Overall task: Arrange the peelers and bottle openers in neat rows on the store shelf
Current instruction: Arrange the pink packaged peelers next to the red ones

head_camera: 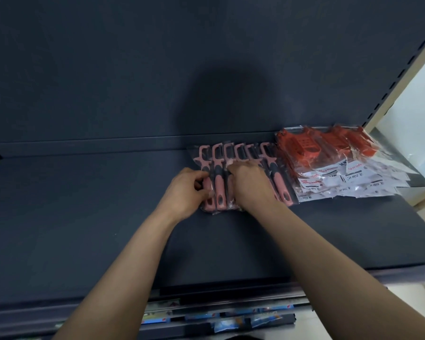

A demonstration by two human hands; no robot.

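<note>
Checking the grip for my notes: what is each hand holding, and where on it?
Left hand pinches the leftmost pink peeler at its handle. Right hand rests on the neighbouring peelers' handles; a grip cannot be told.

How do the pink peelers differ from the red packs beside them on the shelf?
The pink peelers lie side by side in one even row; the red packs overlap in a looser pile. Both hands, left hand and right hand, rest on the pink ones; the red ones are untouched. Only the red packs show white labels. Both sit in clear plastic on the shelf.
</note>
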